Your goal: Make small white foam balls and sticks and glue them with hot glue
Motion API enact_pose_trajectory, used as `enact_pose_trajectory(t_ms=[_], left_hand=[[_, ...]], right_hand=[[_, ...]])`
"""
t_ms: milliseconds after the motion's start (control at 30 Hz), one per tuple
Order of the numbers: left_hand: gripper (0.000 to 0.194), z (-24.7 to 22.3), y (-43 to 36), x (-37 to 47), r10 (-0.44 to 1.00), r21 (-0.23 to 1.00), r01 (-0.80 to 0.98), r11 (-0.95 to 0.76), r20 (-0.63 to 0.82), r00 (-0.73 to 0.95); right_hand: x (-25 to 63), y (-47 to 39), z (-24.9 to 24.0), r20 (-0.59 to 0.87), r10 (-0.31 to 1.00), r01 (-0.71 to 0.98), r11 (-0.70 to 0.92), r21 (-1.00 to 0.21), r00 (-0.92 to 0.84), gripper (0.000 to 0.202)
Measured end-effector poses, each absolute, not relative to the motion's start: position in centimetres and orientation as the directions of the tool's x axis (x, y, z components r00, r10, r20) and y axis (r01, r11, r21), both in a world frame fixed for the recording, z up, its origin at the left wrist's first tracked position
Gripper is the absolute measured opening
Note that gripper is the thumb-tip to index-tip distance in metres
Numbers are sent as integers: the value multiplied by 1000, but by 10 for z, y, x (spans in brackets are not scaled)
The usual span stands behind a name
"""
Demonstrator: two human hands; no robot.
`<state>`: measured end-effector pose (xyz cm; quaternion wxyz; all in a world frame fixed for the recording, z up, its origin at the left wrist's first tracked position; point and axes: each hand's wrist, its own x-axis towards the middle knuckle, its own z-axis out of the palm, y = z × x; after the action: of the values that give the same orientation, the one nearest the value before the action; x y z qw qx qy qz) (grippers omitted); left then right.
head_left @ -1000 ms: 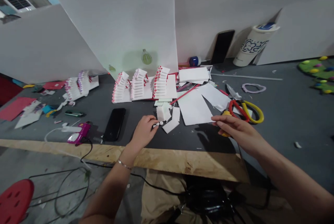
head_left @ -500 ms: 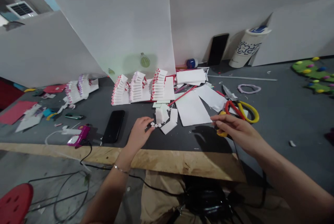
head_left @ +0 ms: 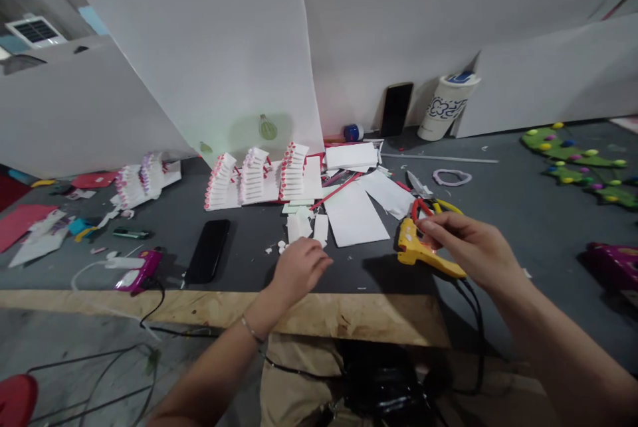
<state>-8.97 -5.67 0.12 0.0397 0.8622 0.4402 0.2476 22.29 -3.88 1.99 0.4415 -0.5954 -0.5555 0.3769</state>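
Observation:
My left hand (head_left: pixel 299 271) hovers over the front of the dark table, its fingers curled together; whatever is between them is hidden. Just behind it are small white bits (head_left: pixel 282 246) and white foam-like blocks (head_left: pixel 298 226). My right hand (head_left: pixel 466 241) has thumb and fingertips pinched above a yellow hot glue gun (head_left: pixel 416 251), which lies on its side with its cord trailing to the front. Anything in that pinch is too small to make out. Behind the right hand are scissors (head_left: pixel 442 204) with red and yellow handles. A white sheet (head_left: pixel 353 214) lies between the hands.
Fan-like paper pieces with red tips (head_left: pixel 293 174) stand at the back. A black phone (head_left: pixel 209 251) and a purple power strip (head_left: pixel 142 271) lie left. A white tumbler (head_left: pixel 446 108) and another phone (head_left: pixel 396 110) stand against the white board. Green decorated pieces (head_left: pixel 573 148) lie right.
My left hand has moved right, away from the small white bits, and its fingers have closed together. My right hand has shifted slightly, and more of the glue gun shows. The view has turned right.

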Motion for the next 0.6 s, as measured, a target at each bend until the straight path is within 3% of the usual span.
enact_pose_trajectory(t_ms=[167, 267, 467, 600], left_hand=[[11, -13, -60, -63, 797, 181, 803, -567, 364, 481], [10, -15, -52, -49, 733, 140, 740, -658, 345, 587], [31, -17, -26, -5, 564, 89, 590, -802, 439, 700], [34, -22, -16, 10, 521, 110, 561, -820, 548, 654]], right_hand=[[228, -43, 20, 158, 987, 485, 121, -866, 36, 40], [229, -40, 19, 257, 964, 527, 182, -830, 72, 38], [239, -34, 14, 256, 964, 770, 109, -628, 73, 51], [245, -27, 10, 283, 959, 766, 168, -621, 18, 31]])
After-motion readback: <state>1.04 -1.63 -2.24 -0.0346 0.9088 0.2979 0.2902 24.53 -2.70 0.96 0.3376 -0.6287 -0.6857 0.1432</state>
